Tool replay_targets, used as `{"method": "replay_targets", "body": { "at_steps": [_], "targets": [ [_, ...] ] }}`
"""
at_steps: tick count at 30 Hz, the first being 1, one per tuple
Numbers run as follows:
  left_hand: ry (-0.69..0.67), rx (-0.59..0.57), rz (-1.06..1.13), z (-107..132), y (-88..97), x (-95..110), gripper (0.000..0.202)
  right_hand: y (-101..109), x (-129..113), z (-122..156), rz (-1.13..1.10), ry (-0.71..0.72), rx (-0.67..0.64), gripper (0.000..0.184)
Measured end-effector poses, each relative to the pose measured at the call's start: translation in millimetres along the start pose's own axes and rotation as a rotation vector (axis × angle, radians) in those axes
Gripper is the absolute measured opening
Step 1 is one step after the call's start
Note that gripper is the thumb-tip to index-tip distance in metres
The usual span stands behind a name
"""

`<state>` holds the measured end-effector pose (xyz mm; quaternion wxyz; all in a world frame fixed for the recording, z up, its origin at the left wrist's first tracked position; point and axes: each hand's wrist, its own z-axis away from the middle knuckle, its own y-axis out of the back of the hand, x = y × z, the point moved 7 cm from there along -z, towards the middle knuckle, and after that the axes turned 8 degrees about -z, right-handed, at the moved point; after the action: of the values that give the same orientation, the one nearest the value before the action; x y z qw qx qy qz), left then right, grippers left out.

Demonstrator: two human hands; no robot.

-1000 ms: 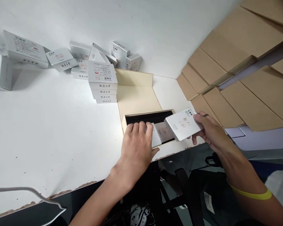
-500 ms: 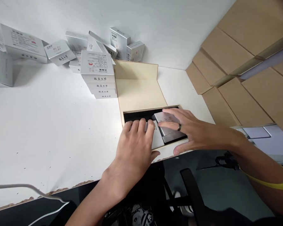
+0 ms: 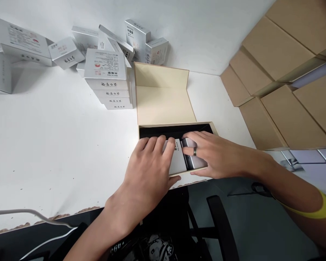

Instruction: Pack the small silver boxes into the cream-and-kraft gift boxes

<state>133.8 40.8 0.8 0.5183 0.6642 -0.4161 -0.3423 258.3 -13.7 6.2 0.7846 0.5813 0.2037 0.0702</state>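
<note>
A cream gift box (image 3: pixel 164 123) with a black inside lies open at the table's front edge, its lid folded back. My left hand (image 3: pixel 149 159) reaches over its near wall, fingers curled over a white tea box (image 3: pixel 179 165) in the left part. To the right, my right hand (image 3: pixel 214 154), with a ring on one finger, has its fingers around a silver box (image 3: pixel 199 161), which it partly covers. A narrow dark gap separates the two small boxes. Both hands' fingertips are partly hidden inside the gift box.
A stack of silver tea boxes (image 3: pixel 107 74) stands left of the open lid. Several more lie along the wall, including a small box (image 3: pixel 66 52). Brown cartons (image 3: pixel 260 123) are piled at right. A white cable (image 3: pixel 29 214) crosses the table's front left edge.
My right hand has gone from spread fingers over the silver box to a closer hold around it. My left hand stays on the white tea box. The view has shifted slightly.
</note>
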Motion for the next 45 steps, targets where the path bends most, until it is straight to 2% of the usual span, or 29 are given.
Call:
{"method": "replay_targets", "body": {
  "at_steps": [7,11,18,21,23,24,26,29,30,31,33,35,37,39,42,45],
  "targets": [
    [-0.011,0.071,-0.019,0.8,-1.7,-0.7,0.088,4.0,-1.0,-5.8,-0.03,-0.024,-0.115,0.033],
    [-0.022,0.103,-0.007,1.4,-2.5,-2.4,0.087,4.5,0.2,-5.0,-0.056,-0.025,-0.111,0.036],
    [-0.008,0.067,0.023,0.3,-3.5,-1.4,0.078,-3.9,2.0,-4.9,-0.087,-0.032,-0.12,0.037],
    [0.014,0.032,0.04,0.6,-4.4,-0.4,0.077,9.1,-0.3,1.7,-0.162,-0.04,-0.144,0.051],
    [0.011,0.02,0.049,1.5,-4.3,1.3,0.08,32.3,5.6,7.4,-0.273,-0.08,-0.132,0.064],
    [0.007,0.019,0.052,2.1,-4.1,2.0,0.083,47.9,13.1,8.5,-0.331,-0.11,-0.1,0.066],
    [0.007,0.017,0.055,3.5,-3.9,2.6,0.09,81.4,38.5,2.6,-0.404,-0.177,0.02,0.057],
    [-0.002,0.016,0.066,5.1,-3.3,3.2,0.097,119.7,97.0,-32.2,-0.359,-0.32,0.294,0.048],
    [-0.01,0.015,0.074,5.5,-3.0,3.8,0.1,125.0,118.3,-49.3,-0.312,-0.39,0.374,0.049],
    [-0.015,0.012,0.082,5.7,-2.7,4.3,0.101,123.7,138.1,-69.1,-0.258,-0.459,0.388,0.056],
    [-0.009,0.014,0.104,6.0,-1.8,4.3,0.105,115.1,168.3,-109.9,-0.063,-0.552,0.366,0.082],
    [0.016,0.031,0.135,6.4,-0.2,2.6,0.105,102.5,186.8,-143.1,0.009,-0.587,0.335,0.091],
    [0.02,0.052,0.179,7.0,1.5,0.7,0.095,92.7,194.1,-162.1,0.037,-0.594,0.317,0.077],
    [-0.021,0.078,0.222,8.2,4.1,-0.3,0.077,88.7,192.8,-166.0,0.07,-0.578,0.311,0.052],
    [-0.106,0.119,0.27,10.7,9.9,-1.8,0.061,93.5,181.7,-148.4,0.106,-0.512,0.315,0.021],
    [-0.106,0.166,0.322,11.7,15.9,-6.2,0.07,110.0,161.5,-112.2,0.144,-0.422,0.348,0.018]
  ]
}}
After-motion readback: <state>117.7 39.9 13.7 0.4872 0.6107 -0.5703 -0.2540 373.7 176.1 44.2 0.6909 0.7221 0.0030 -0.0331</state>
